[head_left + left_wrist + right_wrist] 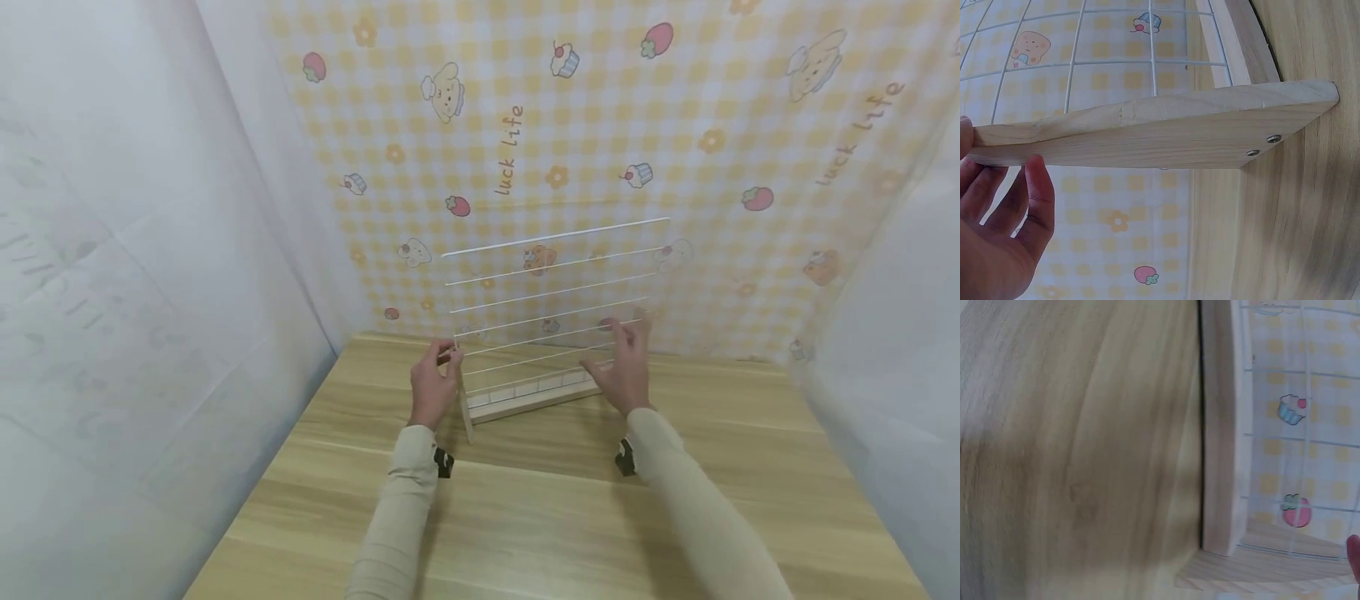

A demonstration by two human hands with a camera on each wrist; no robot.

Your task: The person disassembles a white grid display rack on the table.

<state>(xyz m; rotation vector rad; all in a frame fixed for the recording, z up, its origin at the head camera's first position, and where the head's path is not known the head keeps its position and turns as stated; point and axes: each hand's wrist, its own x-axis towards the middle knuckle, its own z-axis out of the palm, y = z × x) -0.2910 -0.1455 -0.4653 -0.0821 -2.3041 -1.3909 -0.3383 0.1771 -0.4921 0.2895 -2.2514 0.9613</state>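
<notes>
A rack of white wire grid (555,317) with a wooden base bar (532,404) stands upright on the table, slightly angled. My left hand (435,383) pinches the upper part of its left wooden side piece (1147,134) between thumb and fingers; two screws show low on that piece in the left wrist view. At the rack's right side is my right hand (626,367), its thumb and fingers spread around the side edge. The right wrist view shows only a fingertip at its edge, beside the wires, so the right hand's contact is hard to see.
The rack stands on a wood-grain table (525,525). Behind it hangs a yellow checked cloth (600,125) with printed strawberries and cupcakes. White sheets (135,250) hang at both sides.
</notes>
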